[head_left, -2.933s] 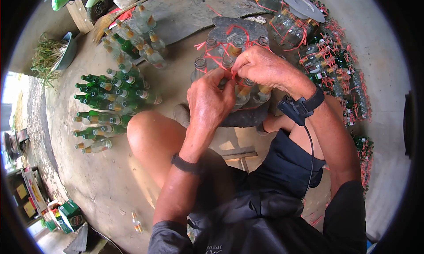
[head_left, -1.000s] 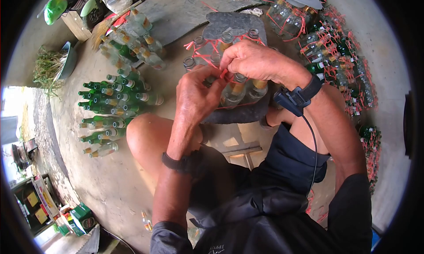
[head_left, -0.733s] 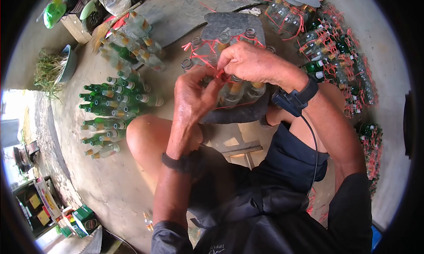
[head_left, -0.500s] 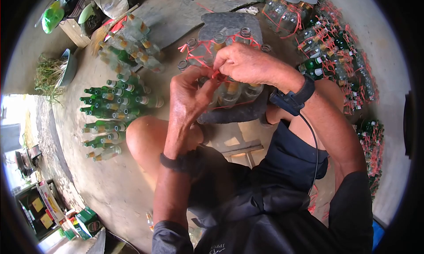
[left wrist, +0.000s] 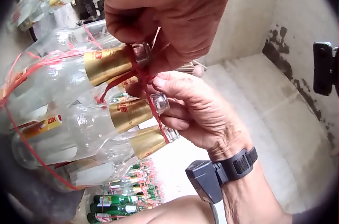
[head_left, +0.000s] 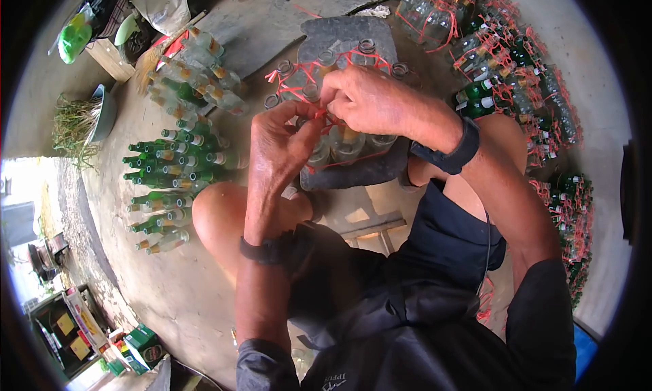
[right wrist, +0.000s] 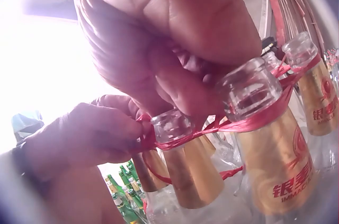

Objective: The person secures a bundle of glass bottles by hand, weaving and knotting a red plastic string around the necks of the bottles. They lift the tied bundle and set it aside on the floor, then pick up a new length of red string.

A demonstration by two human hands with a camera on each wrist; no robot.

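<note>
Left hand (head_left: 280, 138) and right hand (head_left: 370, 104) pinch red twine (right wrist: 249, 124) at necks of clear bottles (head_left: 348, 145), twelve o'clock; green bottles (head_left: 170, 163), nine o'clock.

A bare concrete room, probably a home's storeroom or outbuilding, used for bundling empty bottles.
Bare concrete floor (head_left: 197, 282) runs to a plain, patchily stained wall (left wrist: 302, 12). Loose green bottles (head_left: 180, 153) stand in rows on the left; bundled bottles (head_left: 526, 85) line the right. In the middle, clear bottles (head_left: 348, 144) wrapped in red strip (right wrist: 249, 123) stand on a dark slab (head_left: 356, 177). Household things sit at left: a basin (head_left: 104, 116) of cut greenery, a straw broom (head_left: 145, 70), a green carton (head_left: 140, 343).
</note>
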